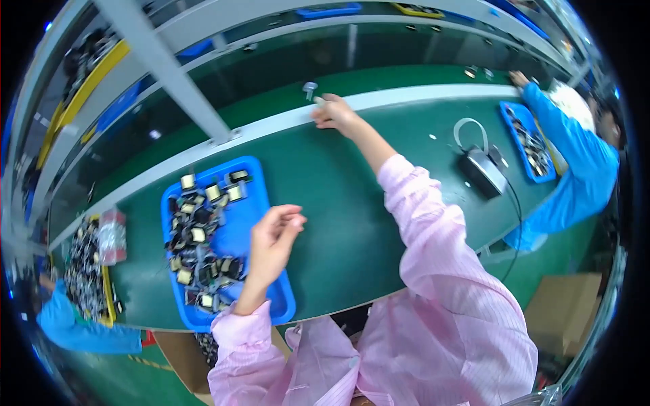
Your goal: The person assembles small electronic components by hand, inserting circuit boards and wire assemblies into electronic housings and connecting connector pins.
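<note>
My left hand (272, 240) hovers over the right edge of a blue tray (247, 223) filled with several small black and yellow electronic parts (200, 237). Its fingers are loosely curled and pinched together; whether they hold a small part cannot be made out. My right hand (333, 112) is stretched far forward to the white strip at the bench's far edge, fingers closed around a small light object. A small grey metal piece (310, 88) stands just beyond it on the conveyor belt. Both arms wear pink sleeves.
A green bench top (338, 203) runs across the view. At the right, a person in a blue sleeve (575, 162) works at another blue tray (528, 142); a grey box with a white cable (482, 169) sits nearby. At the left, another person in blue (68, 325) has a tray of parts (84, 264).
</note>
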Demonstrator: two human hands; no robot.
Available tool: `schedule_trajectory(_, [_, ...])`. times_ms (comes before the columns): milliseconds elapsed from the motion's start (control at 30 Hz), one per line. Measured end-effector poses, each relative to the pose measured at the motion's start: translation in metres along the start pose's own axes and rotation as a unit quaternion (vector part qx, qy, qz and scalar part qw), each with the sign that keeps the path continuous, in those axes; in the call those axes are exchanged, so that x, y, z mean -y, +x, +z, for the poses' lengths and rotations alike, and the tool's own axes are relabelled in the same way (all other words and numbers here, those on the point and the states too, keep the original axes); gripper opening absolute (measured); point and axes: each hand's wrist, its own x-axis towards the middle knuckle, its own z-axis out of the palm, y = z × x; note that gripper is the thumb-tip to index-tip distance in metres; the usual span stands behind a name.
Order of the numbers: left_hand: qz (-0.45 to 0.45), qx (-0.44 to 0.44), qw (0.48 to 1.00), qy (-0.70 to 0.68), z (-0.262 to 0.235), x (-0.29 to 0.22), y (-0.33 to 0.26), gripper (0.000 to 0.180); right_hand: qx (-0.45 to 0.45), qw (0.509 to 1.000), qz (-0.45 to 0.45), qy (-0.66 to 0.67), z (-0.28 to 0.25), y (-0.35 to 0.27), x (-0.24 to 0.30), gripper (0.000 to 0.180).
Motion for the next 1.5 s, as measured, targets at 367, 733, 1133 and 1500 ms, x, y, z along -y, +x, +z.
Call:
schedule_trajectory(367, [0.121, 0.047, 0.974, 0.186, 0.004, 0.001, 0.006, 0.014, -0.019, 0.869, -0.332, -0.366, -0.033, -0.064, -0.046, 0.026])
schedule_trajectory(733, [0.262, 0.029, 0.840, 0.474, -0.004, 0.015, -0.004, 0.010, 0.172, 0.656, -0.320, -0.662, -0.027, -0.168, -0.048, 0.056])
schedule_trajectory(1133, [0.264, -0.023, 0.755, 0.600, -0.006, -0.053, -0.036, 0.017, 0.264, 0.728, -0.278, -0.568, -0.044, -0.215, -0.038, 0.052])
schedule_trajectory(1500, [-0.085, -0.496, 0.813, 0.292, -0.322, -0.028, -0.102, 0.038, 0.230, 0.702, -0.284, -0.611, -0.044, -0.261, -0.033, 0.055])
